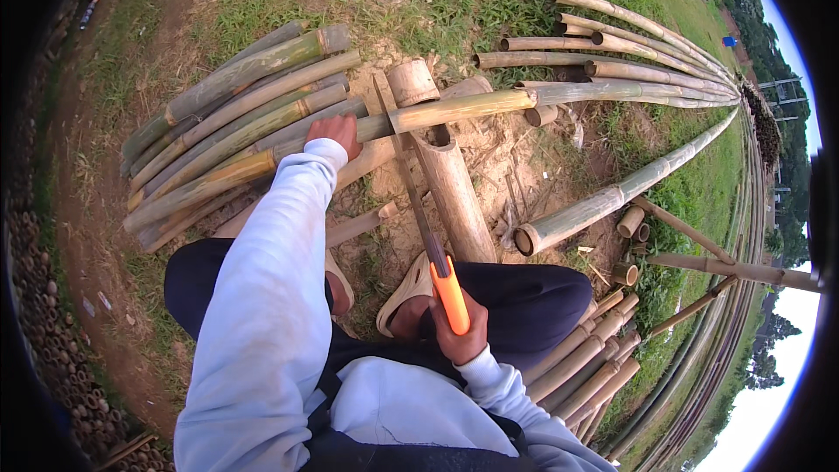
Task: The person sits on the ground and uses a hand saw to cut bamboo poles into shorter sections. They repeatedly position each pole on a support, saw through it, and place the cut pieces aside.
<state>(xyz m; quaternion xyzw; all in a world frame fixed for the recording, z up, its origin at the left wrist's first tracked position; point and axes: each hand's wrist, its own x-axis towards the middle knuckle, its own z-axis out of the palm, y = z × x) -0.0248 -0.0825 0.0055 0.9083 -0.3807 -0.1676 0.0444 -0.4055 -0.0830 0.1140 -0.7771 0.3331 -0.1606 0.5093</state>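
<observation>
My right hand [461, 332] is closed around the orange handle of a hand saw [412, 183]. Its long blade runs up and away from me and crosses a long bamboo pole [454, 110]. Left of the blade, my left hand [336, 135] grips that same pole, fingers wrapped over it. The pole rests across a thick bamboo log [454, 201] lying on the ground between my feet and the pole. A short, upright bamboo stub [412, 83] stands just beyond the blade. Whether the blade has cut into the pole is too small to tell.
A pile of cut bamboo lengths [236, 105] lies at the left, and another stack [585, 367] sits by my right knee. Long poles [629, 44] stretch off to the far right. One thick pole [629, 183] lies nearer, beside short bamboo pieces [629, 223]. Sawdust [489, 157] covers the ground.
</observation>
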